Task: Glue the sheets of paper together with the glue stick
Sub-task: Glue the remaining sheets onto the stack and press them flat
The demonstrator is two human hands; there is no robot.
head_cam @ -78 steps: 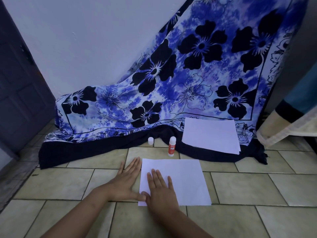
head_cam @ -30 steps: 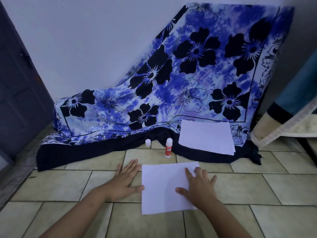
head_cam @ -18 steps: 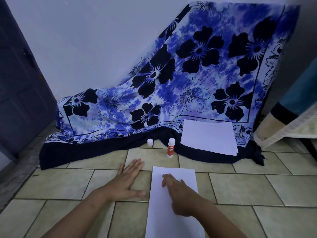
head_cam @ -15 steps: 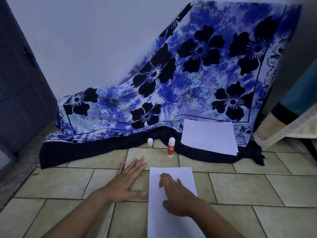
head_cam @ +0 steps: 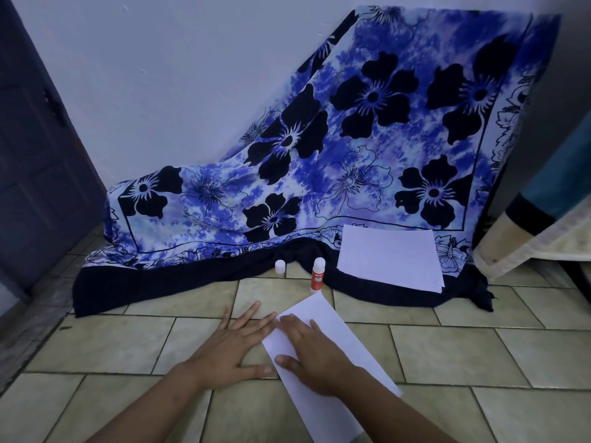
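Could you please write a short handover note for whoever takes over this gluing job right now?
Left hand: flat on the floor tiles beside the sheet, holding nothing.
Right hand: flat, pressing the sheet, which lies skewed on the tiles.
Glue stick: upright near the cloth's edge, its cap beside it.
Paper stack: on the cloth.
Done: one sheet laid out; no glue visible on it.
Left: apply glue, add a sheet from the stack, press.

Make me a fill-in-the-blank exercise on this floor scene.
The right hand lies flat on the single sheet of ____.
The glue stick stands ____ beyond it.
The loose cap stands to the glue stick's ____.
The paper stack rests on the floral ____.
Missing: paper; upright; left; cloth.
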